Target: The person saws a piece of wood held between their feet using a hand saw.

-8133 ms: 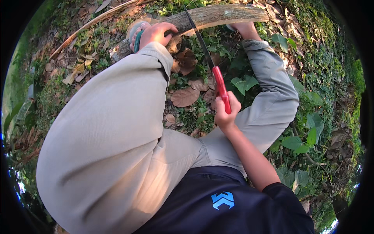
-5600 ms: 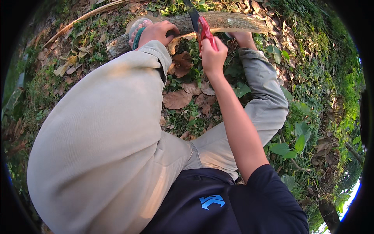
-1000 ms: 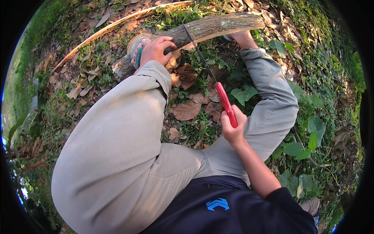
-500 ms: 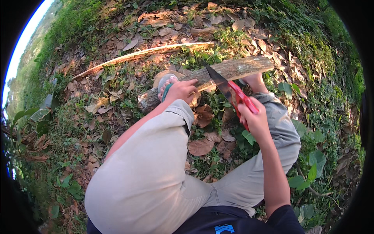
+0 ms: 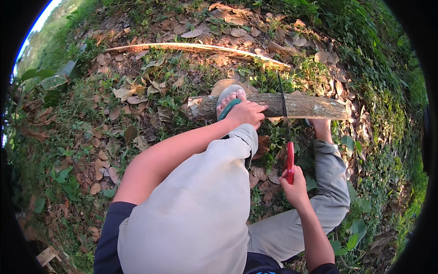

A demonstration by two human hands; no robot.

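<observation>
A bark-covered log point(image 5: 310, 106) lies crosswise on the ground in front of me. My left foot, in a grey and green sandal point(image 5: 229, 108), presses on it near its left end. Beside that foot my left hand point(image 5: 248, 114) grips the log, its index finger stretched along the bark. My right hand point(image 5: 294, 185) is closed round the red handle of a hand saw point(image 5: 289, 157). The saw's dark blade crosses the log to the right of my left hand, nearly edge-on to me. Whether its teeth have cut in, I cannot tell.
A long split strip of pale wood point(image 5: 196, 47) lies beyond the log. Dry brown leaves point(image 5: 237, 32) and low green plants cover the ground. My bent left knee point(image 5: 200, 182) rises close to my left arm; my right leg point(image 5: 328, 182) is folded at the right.
The saw has swung from a slant to nearly straight across the log, and my right hand has drawn back toward me. The view has shifted, so the log appears more level.
</observation>
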